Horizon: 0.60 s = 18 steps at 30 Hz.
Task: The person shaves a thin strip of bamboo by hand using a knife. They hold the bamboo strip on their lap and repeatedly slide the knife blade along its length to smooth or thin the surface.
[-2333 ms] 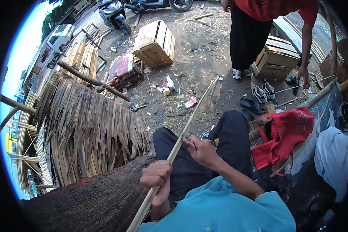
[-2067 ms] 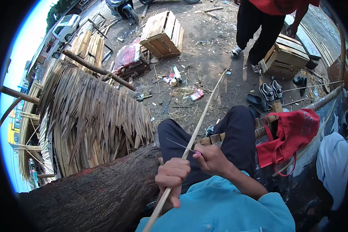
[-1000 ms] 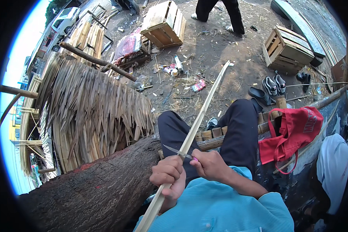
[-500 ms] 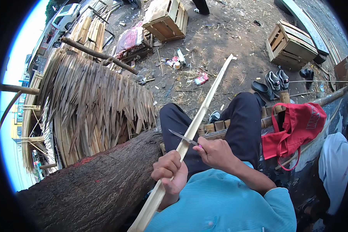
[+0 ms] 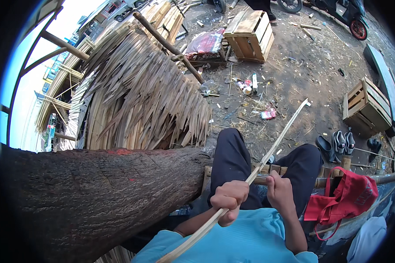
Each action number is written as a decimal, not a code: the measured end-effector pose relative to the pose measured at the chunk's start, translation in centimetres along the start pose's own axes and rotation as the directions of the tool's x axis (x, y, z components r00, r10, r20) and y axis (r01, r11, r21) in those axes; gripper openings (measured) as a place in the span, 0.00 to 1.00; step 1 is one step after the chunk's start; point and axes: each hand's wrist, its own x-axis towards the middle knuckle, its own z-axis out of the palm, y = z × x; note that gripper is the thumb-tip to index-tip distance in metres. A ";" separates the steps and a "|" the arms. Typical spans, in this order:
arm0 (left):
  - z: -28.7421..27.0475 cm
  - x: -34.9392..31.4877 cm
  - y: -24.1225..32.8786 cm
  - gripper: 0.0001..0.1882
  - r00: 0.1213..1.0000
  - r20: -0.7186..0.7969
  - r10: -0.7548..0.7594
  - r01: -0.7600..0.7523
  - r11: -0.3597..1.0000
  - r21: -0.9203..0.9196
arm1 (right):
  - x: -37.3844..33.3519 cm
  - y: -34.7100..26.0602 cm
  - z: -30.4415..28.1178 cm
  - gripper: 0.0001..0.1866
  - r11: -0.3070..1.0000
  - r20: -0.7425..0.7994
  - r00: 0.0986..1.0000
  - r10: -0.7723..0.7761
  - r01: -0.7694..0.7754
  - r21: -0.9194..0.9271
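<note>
A long, pale split bamboo strip [image 5: 274,148] runs slantwise across my lap, from the lower left up past my knees. My left hand [image 5: 229,200] is closed round it near its middle, fingers wrapped over the top. To the right of the strip, my right hand [image 5: 280,193] is a fist with its thumb up, close to my right thigh and apart from the strip. Whatever is inside that fist is hidden; no blade shows now.
A thick tree trunk [image 5: 101,193] lies at my left, below dry leaf thatch [image 5: 149,92]. On my right, a red bag [image 5: 344,197] hangs by the bamboo bench rail [image 5: 261,179]. Wooden crates [image 5: 368,107], shoes [image 5: 339,142] and litter [image 5: 268,114] lie on the ground ahead.
The view has swung left. My right hand has come away from the strip, and the knife it held across it is out of sight. The left hand still grips the strip, which has turned edge-on.
</note>
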 end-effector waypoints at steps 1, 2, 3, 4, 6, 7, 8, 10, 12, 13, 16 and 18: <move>-0.1 0.4 -0.3 0.29 1.000 -0.012 0.022 -0.022 0.999 0.026 | -0.2 -1.1 0.2 0.17 0.994 0.003 0.997 -0.075 0.074 0.076; 0.0 1.0 -0.4 0.28 1.000 -0.005 0.021 -0.021 1.000 0.008 | -0.4 -1.6 0.6 0.18 0.980 0.004 0.988 -0.156 0.155 0.123; -0.2 1.3 -0.5 0.28 1.000 0.003 0.018 -0.018 1.000 -0.010 | -0.3 -2.2 0.6 0.18 0.970 0.012 0.979 -0.205 0.202 0.136; -0.4 1.4 -0.5 0.28 1.000 0.020 -0.005 0.005 1.000 -0.003 | 0.3 -1.7 0.9 0.18 0.975 -0.017 0.980 -0.196 0.197 0.101; -0.2 2.0 -0.4 0.29 0.999 -0.021 0.029 -0.029 0.999 0.026 | 2.5 1.2 1.7 0.17 0.998 -0.069 0.997 -0.037 0.041 0.055; -0.5 1.9 -0.1 0.29 1.000 -0.017 0.019 -0.018 0.999 0.045 | 3.9 3.8 1.8 0.17 0.989 -0.089 0.990 0.105 -0.114 -0.095; -0.6 1.5 -0.1 0.28 1.000 -0.018 0.018 -0.017 0.999 0.042 | 4.7 6.7 1.6 0.18 0.955 -0.114 0.976 0.184 -0.205 -0.214; -0.8 0.4 -0.4 0.27 0.999 -0.024 0.021 -0.021 0.999 0.036 | 5.0 8.2 0.8 0.18 0.901 -0.118 0.967 0.226 -0.254 -0.352; -0.6 -0.3 -0.5 0.26 0.999 -0.039 0.035 -0.034 0.999 0.023 | 4.3 6.1 -0.2 0.18 0.917 -0.085 0.973 0.216 -0.232 -0.325; -0.3 -0.3 -0.3 0.26 0.998 -0.052 0.041 -0.040 0.999 0.026 | 3.7 4.2 0.1 0.18 0.960 -0.029 0.988 0.151 -0.153 -0.235; -0.1 0.2 -0.8 0.26 0.994 -0.088 0.063 -0.060 0.997 0.038 | 2.9 -0.3 0.7 0.16 0.996 0.053 0.996 -0.077 0.074 0.051; -0.2 0.5 -0.7 0.26 0.994 -0.091 0.059 -0.055 0.998 0.044 | 2.8 -1.0 1.3 0.17 0.969 0.037 0.980 -0.198 0.190 0.156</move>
